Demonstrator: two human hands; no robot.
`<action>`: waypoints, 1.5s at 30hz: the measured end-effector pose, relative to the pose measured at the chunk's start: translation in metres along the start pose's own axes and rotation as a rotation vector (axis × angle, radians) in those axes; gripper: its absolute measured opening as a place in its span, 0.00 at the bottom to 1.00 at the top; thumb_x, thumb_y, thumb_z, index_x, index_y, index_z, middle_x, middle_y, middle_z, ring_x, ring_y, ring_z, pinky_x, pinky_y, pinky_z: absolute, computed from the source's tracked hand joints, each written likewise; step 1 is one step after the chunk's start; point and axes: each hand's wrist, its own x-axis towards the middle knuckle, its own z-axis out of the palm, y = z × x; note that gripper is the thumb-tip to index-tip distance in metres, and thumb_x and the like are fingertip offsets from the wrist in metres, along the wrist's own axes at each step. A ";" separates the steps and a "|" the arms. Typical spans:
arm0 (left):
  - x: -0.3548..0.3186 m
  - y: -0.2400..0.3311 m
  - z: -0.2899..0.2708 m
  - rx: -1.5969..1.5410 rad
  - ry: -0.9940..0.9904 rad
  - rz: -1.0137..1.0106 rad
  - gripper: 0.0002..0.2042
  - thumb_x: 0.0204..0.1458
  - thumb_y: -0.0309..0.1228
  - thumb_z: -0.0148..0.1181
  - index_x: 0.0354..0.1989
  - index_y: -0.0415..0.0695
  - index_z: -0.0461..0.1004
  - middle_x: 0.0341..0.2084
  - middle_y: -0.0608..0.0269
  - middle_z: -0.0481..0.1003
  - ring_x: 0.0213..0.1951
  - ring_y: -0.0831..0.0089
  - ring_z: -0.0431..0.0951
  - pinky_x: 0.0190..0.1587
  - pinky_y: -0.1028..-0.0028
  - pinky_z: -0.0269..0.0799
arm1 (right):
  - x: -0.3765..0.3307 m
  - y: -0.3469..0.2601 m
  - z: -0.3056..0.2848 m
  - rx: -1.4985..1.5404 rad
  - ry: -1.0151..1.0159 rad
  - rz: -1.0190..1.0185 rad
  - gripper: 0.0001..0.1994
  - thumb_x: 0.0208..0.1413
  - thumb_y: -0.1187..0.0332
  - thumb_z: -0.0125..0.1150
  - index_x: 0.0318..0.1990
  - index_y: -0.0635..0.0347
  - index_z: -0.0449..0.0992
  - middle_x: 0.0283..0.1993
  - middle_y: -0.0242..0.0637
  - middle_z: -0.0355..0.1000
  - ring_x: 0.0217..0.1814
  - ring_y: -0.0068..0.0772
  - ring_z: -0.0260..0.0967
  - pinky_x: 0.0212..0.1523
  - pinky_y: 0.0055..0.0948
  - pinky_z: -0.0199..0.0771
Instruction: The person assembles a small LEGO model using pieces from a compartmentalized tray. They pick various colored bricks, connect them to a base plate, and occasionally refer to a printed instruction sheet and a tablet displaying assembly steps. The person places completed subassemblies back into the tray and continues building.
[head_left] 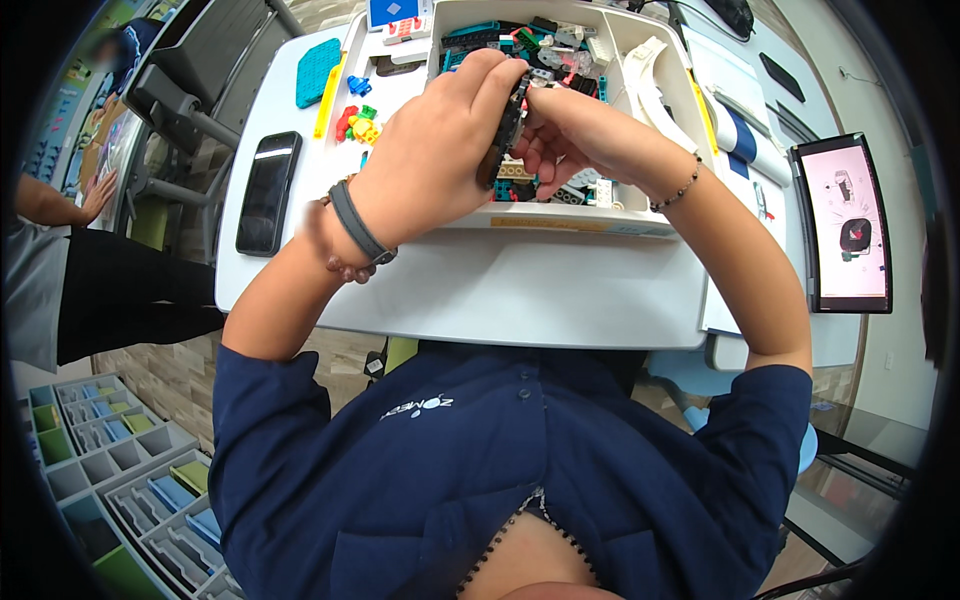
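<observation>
My left hand (440, 150) grips a dark, flat building-brick assembly (503, 135) held upright above a white tray (560, 228). My right hand (570, 130) meets it from the right, its fingers pressed against the same piece. A grey band sits on my left wrist and a beaded bracelet on my right. The tray below holds several loose bricks in black, teal, white and tan (520, 40), partly hidden by my hands.
A black phone (267, 192) lies on the white table at the left. Small red, yellow, green and blue bricks (357, 115) and a teal plate (317, 70) lie beyond it. A tablet (850, 225) stands at the right. Another person stands at the far left. Sorting trays (110, 460) sit on the floor.
</observation>
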 end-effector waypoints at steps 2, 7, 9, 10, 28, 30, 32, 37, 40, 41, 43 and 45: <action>0.000 -0.002 0.003 -0.006 -0.014 -0.002 0.34 0.30 0.20 0.63 0.53 0.40 0.59 0.49 0.53 0.64 0.44 0.52 0.71 0.40 0.62 0.73 | 0.002 0.003 0.000 0.022 0.013 0.004 0.27 0.56 0.47 0.38 0.32 0.68 0.71 0.26 0.38 0.68 0.22 0.26 0.69 0.30 0.27 0.80; 0.001 -0.004 0.005 -0.003 -0.044 0.003 0.33 0.31 0.20 0.62 0.53 0.40 0.59 0.48 0.53 0.63 0.44 0.52 0.71 0.39 0.61 0.73 | 0.002 0.004 0.001 0.030 0.019 0.000 0.27 0.56 0.48 0.38 0.32 0.69 0.70 0.26 0.39 0.69 0.23 0.25 0.69 0.30 0.27 0.80; 0.003 -0.005 0.004 -0.006 -0.049 0.006 0.33 0.31 0.20 0.62 0.52 0.40 0.59 0.48 0.53 0.63 0.44 0.52 0.71 0.38 0.61 0.73 | 0.002 0.004 0.001 0.034 0.005 -0.011 0.27 0.56 0.49 0.39 0.33 0.70 0.70 0.27 0.40 0.69 0.23 0.25 0.69 0.30 0.28 0.81; 0.004 -0.007 0.004 0.001 -0.057 0.020 0.33 0.31 0.21 0.63 0.52 0.39 0.59 0.48 0.52 0.64 0.43 0.51 0.71 0.37 0.61 0.73 | 0.003 0.005 -0.001 0.043 -0.009 -0.018 0.27 0.56 0.49 0.39 0.33 0.71 0.70 0.27 0.40 0.69 0.23 0.25 0.69 0.30 0.28 0.81; 0.026 -0.013 -0.004 0.052 -0.081 0.137 0.35 0.28 0.20 0.65 0.52 0.37 0.59 0.45 0.49 0.64 0.39 0.50 0.73 0.38 0.61 0.72 | 0.001 -0.006 -0.009 0.170 -0.007 -0.049 0.26 0.57 0.53 0.37 0.34 0.75 0.69 0.28 0.42 0.69 0.21 0.24 0.68 0.32 0.29 0.83; 0.028 -0.015 -0.005 0.055 -0.083 0.147 0.35 0.28 0.19 0.65 0.51 0.37 0.59 0.45 0.49 0.64 0.39 0.50 0.73 0.38 0.61 0.72 | 0.001 -0.008 -0.011 0.169 -0.010 -0.061 0.26 0.57 0.53 0.37 0.34 0.75 0.69 0.28 0.42 0.69 0.21 0.25 0.69 0.31 0.29 0.83; 0.029 -0.016 -0.006 0.056 -0.103 0.128 0.36 0.27 0.21 0.66 0.52 0.39 0.59 0.46 0.50 0.64 0.40 0.50 0.73 0.39 0.62 0.72 | 0.000 -0.009 -0.010 0.193 -0.003 -0.062 0.26 0.58 0.54 0.37 0.33 0.76 0.69 0.27 0.43 0.69 0.20 0.25 0.69 0.31 0.29 0.83; 0.034 -0.016 -0.010 0.050 -0.147 0.089 0.37 0.26 0.24 0.67 0.53 0.42 0.59 0.47 0.53 0.64 0.43 0.51 0.72 0.43 0.63 0.71 | 0.001 -0.011 -0.012 0.223 0.012 -0.061 0.26 0.58 0.54 0.37 0.33 0.77 0.69 0.26 0.44 0.68 0.21 0.27 0.69 0.31 0.31 0.83; 0.035 -0.017 -0.010 0.049 -0.163 0.084 0.37 0.27 0.24 0.67 0.53 0.41 0.59 0.48 0.52 0.64 0.44 0.50 0.71 0.43 0.63 0.71 | 0.003 -0.011 -0.014 0.227 0.007 -0.053 0.26 0.58 0.54 0.37 0.33 0.77 0.69 0.26 0.44 0.68 0.21 0.27 0.69 0.32 0.32 0.83; 0.036 -0.017 -0.011 0.054 -0.162 0.087 0.37 0.27 0.25 0.67 0.53 0.41 0.59 0.48 0.52 0.64 0.44 0.50 0.71 0.43 0.63 0.71 | 0.003 -0.011 -0.014 0.231 0.010 -0.050 0.26 0.58 0.54 0.37 0.33 0.77 0.68 0.26 0.44 0.68 0.21 0.27 0.69 0.32 0.32 0.83; 0.035 -0.018 -0.011 0.064 -0.164 0.090 0.38 0.27 0.26 0.68 0.53 0.41 0.58 0.47 0.52 0.64 0.44 0.51 0.71 0.43 0.63 0.71 | 0.003 -0.011 -0.013 0.252 0.007 -0.045 0.24 0.57 0.56 0.38 0.32 0.76 0.68 0.26 0.44 0.67 0.21 0.27 0.68 0.33 0.33 0.83; 0.037 -0.020 -0.012 0.040 -0.131 0.060 0.38 0.28 0.28 0.69 0.54 0.41 0.58 0.48 0.51 0.64 0.45 0.51 0.71 0.43 0.63 0.71 | 0.002 -0.015 -0.014 0.284 -0.001 -0.046 0.20 0.54 0.61 0.40 0.32 0.76 0.68 0.26 0.43 0.67 0.21 0.26 0.67 0.33 0.34 0.83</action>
